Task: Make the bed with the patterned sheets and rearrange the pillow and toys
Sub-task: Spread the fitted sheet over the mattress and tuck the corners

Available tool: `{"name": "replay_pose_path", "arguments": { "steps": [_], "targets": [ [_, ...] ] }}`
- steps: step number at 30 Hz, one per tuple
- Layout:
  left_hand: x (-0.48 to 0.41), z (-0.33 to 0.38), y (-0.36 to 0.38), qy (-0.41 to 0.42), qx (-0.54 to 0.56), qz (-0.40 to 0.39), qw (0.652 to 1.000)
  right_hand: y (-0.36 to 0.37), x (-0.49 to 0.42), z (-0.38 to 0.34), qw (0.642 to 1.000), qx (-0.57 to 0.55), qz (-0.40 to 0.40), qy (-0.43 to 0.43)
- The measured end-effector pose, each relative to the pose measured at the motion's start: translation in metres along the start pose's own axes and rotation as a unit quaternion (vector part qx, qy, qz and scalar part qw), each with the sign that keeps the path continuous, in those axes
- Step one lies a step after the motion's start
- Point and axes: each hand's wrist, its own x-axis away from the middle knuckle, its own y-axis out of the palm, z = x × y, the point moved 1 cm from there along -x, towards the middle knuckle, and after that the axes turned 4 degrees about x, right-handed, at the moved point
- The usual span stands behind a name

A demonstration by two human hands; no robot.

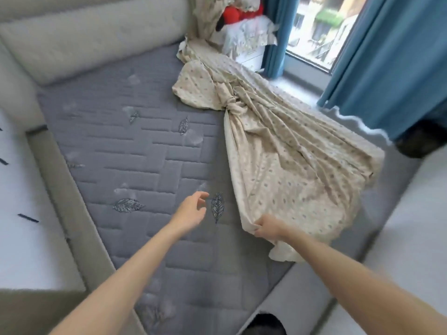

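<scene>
A cream patterned sheet [285,151] lies bunched and twisted along the right side of the bare grey quilted mattress [135,151]. My right hand [268,227] grips the sheet's near edge at the lower right. Over the mattress, just left of that edge, my left hand [191,211] hovers with its fingers spread and nothing in it. At the far corner by the window, a red toy [233,13] and a pale pillow [244,36] sit in a pile, partly covered by the sheet's far end.
A beige padded headboard [79,42] and bed frame [70,201] border the mattress on the far and left sides. Blue curtains [387,68] hang at the window [321,27] on the right. White floor shows at both sides of the bed.
</scene>
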Motion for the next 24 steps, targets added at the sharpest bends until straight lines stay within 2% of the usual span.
{"name": "replay_pose_path", "arguments": {
  "steps": [5, 12, 17, 22, 24],
  "targets": [
    [0.037, -0.029, -0.013, 0.068, -0.071, -0.074, 0.992, 0.062, 0.058, -0.030, 0.999, 0.025, 0.020, 0.038],
    [0.065, -0.031, -0.020, 0.172, -0.211, -0.168, 0.948, 0.102, 0.122, -0.048, 0.993, 0.017, 0.068, 0.093],
    [0.067, -0.015, 0.000, 0.210, -0.316, -0.172, 0.909, 0.106, 0.155, -0.052, 0.991, 0.008, 0.087, 0.099],
    [0.058, -0.008, 0.019, 0.193, -0.398, -0.182, 0.878, 0.120, 0.195, -0.045, 0.987, -0.031, 0.093, 0.124],
    [0.055, -0.009, 0.026, 0.199, -0.397, -0.166, 0.881, 0.128, 0.211, -0.040, 0.985, -0.067, 0.098, 0.126]
  ]
}}
